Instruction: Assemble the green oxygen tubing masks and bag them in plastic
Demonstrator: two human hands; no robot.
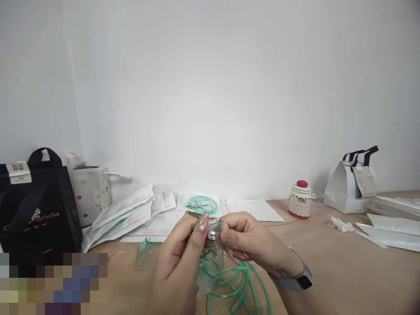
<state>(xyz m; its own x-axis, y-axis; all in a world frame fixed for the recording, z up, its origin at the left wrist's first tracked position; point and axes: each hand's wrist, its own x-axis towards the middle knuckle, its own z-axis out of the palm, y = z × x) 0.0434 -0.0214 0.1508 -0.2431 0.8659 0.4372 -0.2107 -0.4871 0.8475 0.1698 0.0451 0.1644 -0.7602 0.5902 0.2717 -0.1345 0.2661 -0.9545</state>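
Toward the table's (331, 267) near edge, in the head view, the left hand (182, 247) and right hand (247, 236) grip a clear breathing mask (218, 251) around its metal nose clip (212, 235); green tubing (243, 280) loops beside it.

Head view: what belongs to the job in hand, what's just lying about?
Job, apparently: clear mask, held by left hand and right hand; metal strip; green tubing; likely the stacked packets.

Lying about, apparently: black bag; dotted bag; white bag; lidded jar.
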